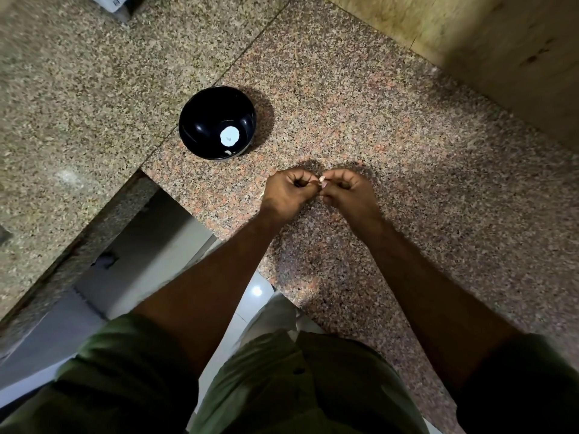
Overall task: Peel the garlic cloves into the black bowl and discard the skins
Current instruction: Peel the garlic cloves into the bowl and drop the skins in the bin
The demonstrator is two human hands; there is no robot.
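A glossy black bowl (216, 122) stands on the speckled granite counter (407, 170), to the upper left of my hands. A pale clove piece (229, 152) lies low inside it, beside a round white light reflection. My left hand (288, 192) and my right hand (347, 191) meet above the counter, fingers curled. Between their fingertips they pinch a small pale garlic clove (322, 181), mostly hidden by the fingers.
The counter's edge runs diagonally below the bowl, with a gap and a white tiled floor (250, 296) beneath. A lower granite surface (78, 104) lies to the left. A beige wall (501, 57) bounds the counter at the upper right.
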